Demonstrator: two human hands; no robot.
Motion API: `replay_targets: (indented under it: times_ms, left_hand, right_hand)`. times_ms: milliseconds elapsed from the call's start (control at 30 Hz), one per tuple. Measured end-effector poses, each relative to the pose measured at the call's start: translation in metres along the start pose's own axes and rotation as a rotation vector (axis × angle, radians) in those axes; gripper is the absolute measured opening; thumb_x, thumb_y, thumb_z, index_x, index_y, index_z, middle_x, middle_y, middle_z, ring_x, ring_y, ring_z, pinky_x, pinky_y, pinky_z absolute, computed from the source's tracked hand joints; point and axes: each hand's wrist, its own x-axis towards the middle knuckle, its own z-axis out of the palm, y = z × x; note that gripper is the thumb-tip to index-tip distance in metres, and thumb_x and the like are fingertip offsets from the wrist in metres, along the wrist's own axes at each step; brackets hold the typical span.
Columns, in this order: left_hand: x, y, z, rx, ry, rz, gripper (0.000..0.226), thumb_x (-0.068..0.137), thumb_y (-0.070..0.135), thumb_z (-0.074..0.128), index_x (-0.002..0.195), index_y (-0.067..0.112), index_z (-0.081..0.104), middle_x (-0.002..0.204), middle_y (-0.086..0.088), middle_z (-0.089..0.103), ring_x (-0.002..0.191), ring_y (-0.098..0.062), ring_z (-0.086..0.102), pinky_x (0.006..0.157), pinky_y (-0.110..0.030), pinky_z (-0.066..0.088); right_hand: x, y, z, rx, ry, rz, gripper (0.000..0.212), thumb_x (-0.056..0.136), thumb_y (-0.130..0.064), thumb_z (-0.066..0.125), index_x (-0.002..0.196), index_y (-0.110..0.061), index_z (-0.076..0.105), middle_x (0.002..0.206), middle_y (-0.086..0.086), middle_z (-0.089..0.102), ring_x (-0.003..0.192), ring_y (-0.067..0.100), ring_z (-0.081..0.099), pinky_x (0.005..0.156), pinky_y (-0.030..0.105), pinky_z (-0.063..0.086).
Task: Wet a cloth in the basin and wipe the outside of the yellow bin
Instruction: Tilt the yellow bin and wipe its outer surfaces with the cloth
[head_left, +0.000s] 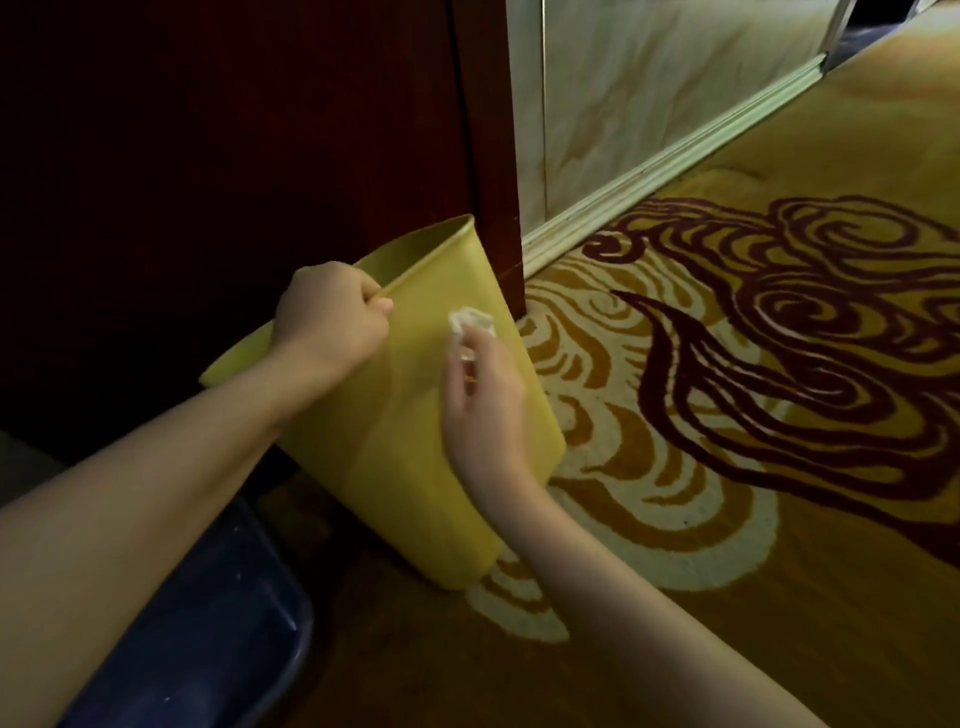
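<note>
Jutting in at lower left, dark blue basin (208, 639) rim, yellow bin (395, 441) tilted at frame centre, left hand (332, 317) clenched on its rim, right hand (483, 400) pinching small white cloth (470, 325) against its side, dark wooden panel (234, 130) close behind, open patterned carpet (727, 415) at right, no writing visible.

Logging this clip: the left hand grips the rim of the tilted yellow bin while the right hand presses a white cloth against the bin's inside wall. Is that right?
Not quite. The head view shows the right hand pressing the white cloth against the outside wall of the yellow bin, not the inside. The rest holds: the left hand grips the rim and the bin is tilted.
</note>
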Motion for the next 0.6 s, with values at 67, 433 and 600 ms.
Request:
replay_targets:
  times_ms: [67, 433, 600]
  left_hand:
    - [0.004, -0.006, -0.002, -0.048, -0.01, -0.039, 0.022, 0.088, 0.017, 0.054, 0.084, 0.001, 0.069, 0.077, -0.015, 0.065, 0.072, -0.028, 0.059, 0.069, -0.036, 0.047]
    - [0.02, -0.02, 0.014, -0.268, -0.072, -0.232, 0.024, 0.088, 0.017, 0.055, 0.101, 0.001, 0.066, 0.074, -0.003, 0.059, 0.077, -0.024, 0.058, 0.065, -0.029, 0.04]
    - [0.024, -0.031, 0.014, -0.3, -0.094, -0.282, 0.028, 0.088, 0.018, 0.055, 0.108, 0.0, 0.063, 0.094, -0.013, 0.064, 0.08, -0.023, 0.057, 0.073, -0.033, 0.043]
  right_hand:
    - [0.006, -0.006, 0.02, -0.068, -0.023, -0.082, 0.026, 0.096, -0.016, 0.042, 0.118, -0.009, 0.055, 0.124, 0.011, 0.052, 0.116, 0.021, 0.044, 0.097, 0.034, 0.04]
    - [0.023, 0.017, 0.044, -0.31, 0.111, -0.062, 0.038, 0.092, -0.027, 0.049, 0.129, -0.018, 0.051, 0.136, 0.008, 0.048, 0.126, 0.027, 0.034, 0.102, 0.039, 0.028]
    - [0.018, 0.032, 0.043, -0.366, 0.028, -0.084, 0.039, 0.096, -0.03, 0.045, 0.133, -0.016, 0.048, 0.142, 0.005, 0.046, 0.132, 0.022, 0.033, 0.106, 0.035, 0.031]
